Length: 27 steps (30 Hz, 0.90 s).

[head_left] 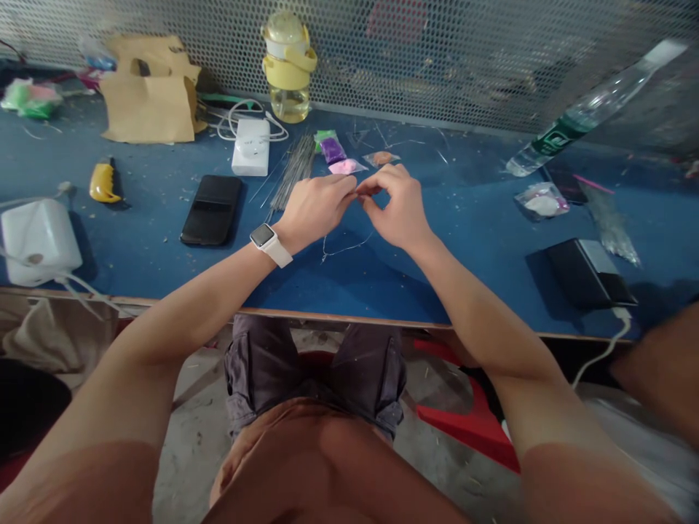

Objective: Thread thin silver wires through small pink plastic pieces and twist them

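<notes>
My left hand (pixel 317 207), with a white watch on its wrist, and my right hand (pixel 397 205) meet over the blue table (pixel 464 218). Both pinch something tiny between thumb and fingertips where they touch. A thin wire (pixel 345 247) hangs down from the hands and trails on the table below them. Just beyond the hands lie a bundle of thin wires (pixel 295 171) and small bags of purple (pixel 332 150), pink (pixel 346 167) and orange (pixel 381 158) beads.
A black phone (pixel 212 209), a white charger (pixel 251 147), a yellow bottle (pixel 287 65), a paper bag (pixel 147 91) and a yellow cutter (pixel 103 182) lie to the left. A plastic bottle (pixel 579 116) and a black power bank (pixel 590 273) are on the right. Another person's arm (pixel 663 371) shows at the right edge.
</notes>
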{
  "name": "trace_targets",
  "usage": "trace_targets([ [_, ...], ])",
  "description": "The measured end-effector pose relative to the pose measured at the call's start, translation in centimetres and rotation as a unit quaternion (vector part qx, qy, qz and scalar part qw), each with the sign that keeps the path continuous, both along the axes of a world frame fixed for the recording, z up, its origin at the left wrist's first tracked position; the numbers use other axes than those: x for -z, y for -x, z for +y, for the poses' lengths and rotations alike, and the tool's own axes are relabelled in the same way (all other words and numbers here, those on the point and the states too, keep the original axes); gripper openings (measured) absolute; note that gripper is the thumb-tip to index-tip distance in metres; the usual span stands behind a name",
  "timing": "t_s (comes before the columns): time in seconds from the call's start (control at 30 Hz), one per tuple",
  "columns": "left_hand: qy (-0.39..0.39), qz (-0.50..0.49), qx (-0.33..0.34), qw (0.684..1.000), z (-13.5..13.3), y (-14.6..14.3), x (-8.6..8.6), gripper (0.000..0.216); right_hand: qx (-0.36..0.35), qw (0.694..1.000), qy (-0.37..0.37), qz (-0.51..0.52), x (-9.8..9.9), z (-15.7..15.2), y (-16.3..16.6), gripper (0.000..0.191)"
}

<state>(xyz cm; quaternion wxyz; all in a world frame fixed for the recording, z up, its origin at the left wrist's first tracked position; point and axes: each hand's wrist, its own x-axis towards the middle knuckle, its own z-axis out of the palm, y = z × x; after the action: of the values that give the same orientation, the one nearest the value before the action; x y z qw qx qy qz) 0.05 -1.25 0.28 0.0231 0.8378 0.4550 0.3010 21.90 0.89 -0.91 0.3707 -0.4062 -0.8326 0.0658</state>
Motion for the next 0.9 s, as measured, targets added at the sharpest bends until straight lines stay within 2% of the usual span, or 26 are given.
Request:
trace_targets([
  [0.27, 0.014, -0.016, -0.002, 1.0, 0.0, -0.2, -0.3, 0.02, -0.002, 0.999, 0.002, -0.035, -0.1, -0.1, 0.0, 0.02],
  [0.5, 0.038, -0.004, 0.035, 0.999, 0.7, 0.4, -0.2, 0.019, 0.033, 0.994, -0.008, -0.103, -0.6, -0.4, -0.2, 0.016],
  [0.7, 0.043, 0.015, 0.027, 0.999, 0.8, 0.5, 0.0, 0.026, 0.013, 0.995, 0.015, -0.093, 0.3, 0.2, -0.2, 0.018],
  [0.9, 0.042, 0.027, 0.012, 0.999, 0.2, 0.0, -0.3, 0.03, -0.003, 0.997, 0.027, -0.067, 1.0, 0.5, -0.2, 0.008],
])
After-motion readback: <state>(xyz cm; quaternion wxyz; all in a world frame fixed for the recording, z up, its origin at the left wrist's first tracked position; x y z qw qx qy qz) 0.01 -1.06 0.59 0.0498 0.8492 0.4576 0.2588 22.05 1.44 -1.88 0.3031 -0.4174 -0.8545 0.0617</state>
